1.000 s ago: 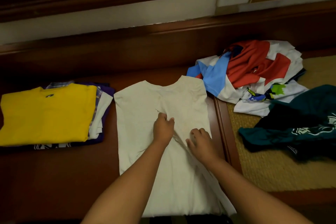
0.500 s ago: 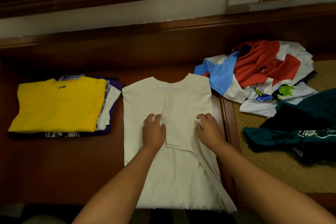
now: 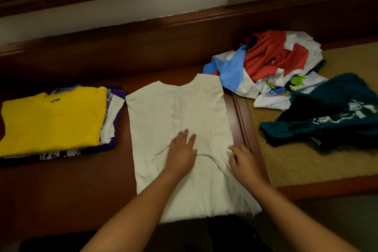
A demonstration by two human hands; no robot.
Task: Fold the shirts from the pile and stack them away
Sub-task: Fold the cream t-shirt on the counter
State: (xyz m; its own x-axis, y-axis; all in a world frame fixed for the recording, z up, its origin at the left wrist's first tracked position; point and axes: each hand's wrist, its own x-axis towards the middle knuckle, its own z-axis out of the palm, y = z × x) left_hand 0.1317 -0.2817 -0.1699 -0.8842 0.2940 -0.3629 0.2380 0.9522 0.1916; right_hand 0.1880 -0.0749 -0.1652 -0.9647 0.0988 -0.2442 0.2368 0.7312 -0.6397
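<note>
To the left of the cream shirt [image 3: 180, 116], well apart from it across bare dark wood [image 3: 67, 196], sat the folded stack [image 3: 110, 129] with a yellow shirt [image 3: 51, 120] on top, its collar toward the wall; white, checked and purple edges showed beneath it on the side facing the cream shirt. The cream shirt lay spread on the wooden surface, neckline away from me, both sides already turned inward into a long narrow panel, its hem reaching the near edge. My left hand [image 3: 181, 152] rested flat on the middle of that shirt, palm down, fingers loosely spread and pointing toward the collar, pressing the cloth and gripping nothing. A crease ran from beneath it toward my right hand [image 3: 244, 162], which sat at the shirt's right edge with fingers curled down onto the fabric beside the folded-in strip; whether it pinched the cloth or merely pressed it, I could not tell. Just right of the cream shirt a raised wooden rail [image 3: 240, 120] bordered a woven mat [image 3: 296, 161]. Beyond the shirt's right shoulder, nearly touching it, the unfolded pile [image 3: 272, 67] of red, light blue and white shirts straddled the rail and the mat. Farthest right of the cream shirt, a crumpled dark teal shirt [image 3: 335, 112] with a pale print lay on the mat against the pile.
</note>
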